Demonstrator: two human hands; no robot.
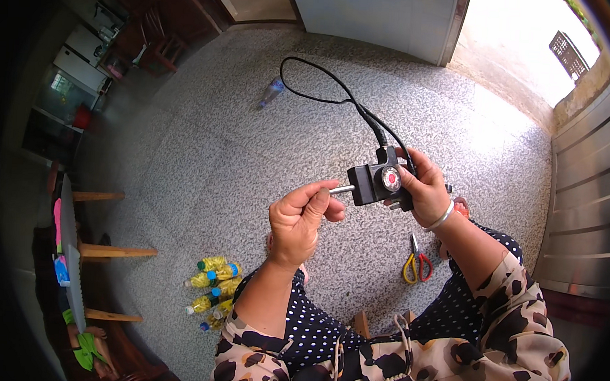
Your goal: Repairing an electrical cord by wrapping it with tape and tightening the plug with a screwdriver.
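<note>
My right hand [424,185] grips a black boxy device [365,185] that has a round dial with a red centre [391,178] on its front. From its top a black cable [317,65] rises and bends into a wide loop. Between the thumb and fingers of my left hand [300,217] is a thin silver metal rod [342,189]. The rod's far end meets the left side of the device; whether it goes inside cannot be made out. A silver bangle [441,215] circles my right wrist. My right fingers partly hide the device's right side.
Scissors [416,260] with one yellow and one red handle lie on the speckled floor [218,153] between my legs. Several bottles of yellow liquid [213,292] stand or lie at the left. A clear bottle [271,92] lies farther off. A wooden-legged table [115,252] is at far left.
</note>
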